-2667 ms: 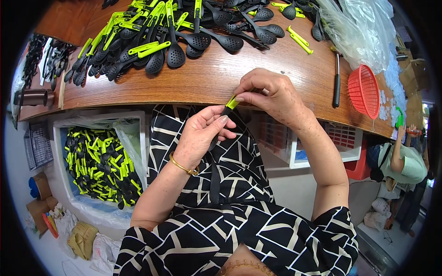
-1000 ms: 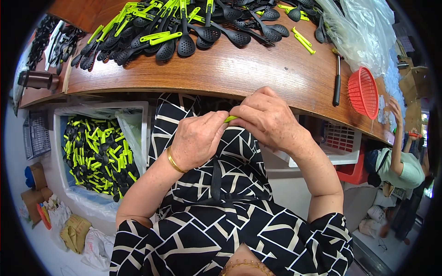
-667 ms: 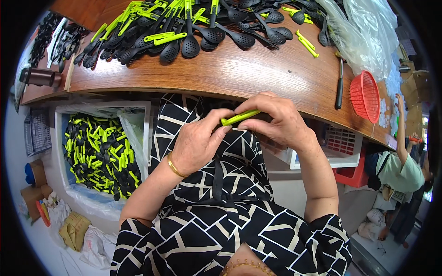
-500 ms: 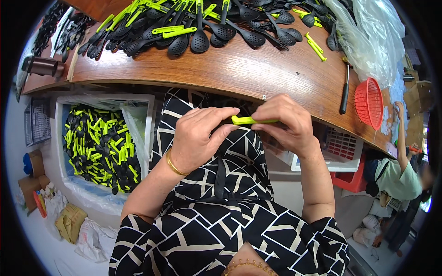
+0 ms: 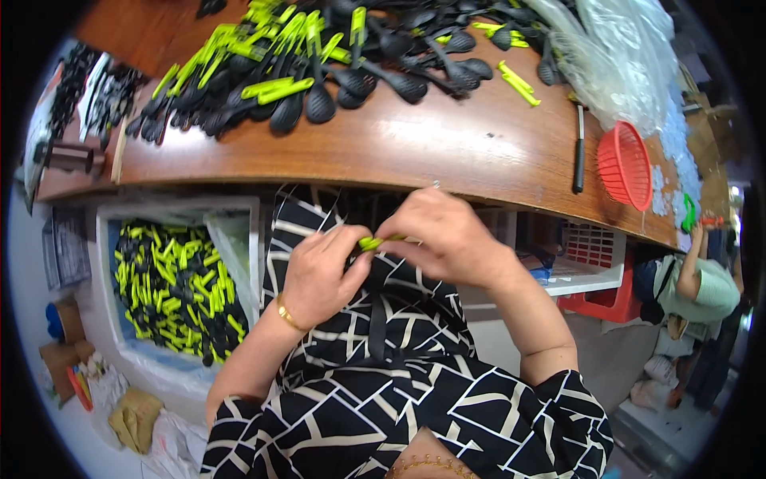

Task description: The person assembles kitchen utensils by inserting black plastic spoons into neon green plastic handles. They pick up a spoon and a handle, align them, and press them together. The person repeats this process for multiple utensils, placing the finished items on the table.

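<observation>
Over my lap, just in front of the table edge, a small lime-green plastic handle (image 5: pixel 369 243) is pinched between both hands. My left hand (image 5: pixel 321 267) is closed round its left end. My right hand (image 5: pixel 447 238) is closed with thumb and fingers on the right end, hiding most of it. Whether a black utensil part is joined to it is hidden by my fingers. On the table beyond lies a heap of black slotted spoons (image 5: pixel 320 104) with lime-green handles, and two loose green handles (image 5: pixel 277 89) rest on its near edge.
A white crate (image 5: pixel 254 275) full of black-and-green pieces stands at my left below the brown wooden table (image 5: pixel 319 156). At the right are more green handles (image 5: pixel 519 84), a black-handled tool (image 5: pixel 579 156), a red basket (image 5: pixel 625 165) and plastic bags (image 5: pixel 606 64). A co-worker (image 5: pixel 698 283) is at far right.
Both hands have come closer together and lower left in the picture, with less of the green handle showing. The whole view has shifted a little, so the table sits lower.
</observation>
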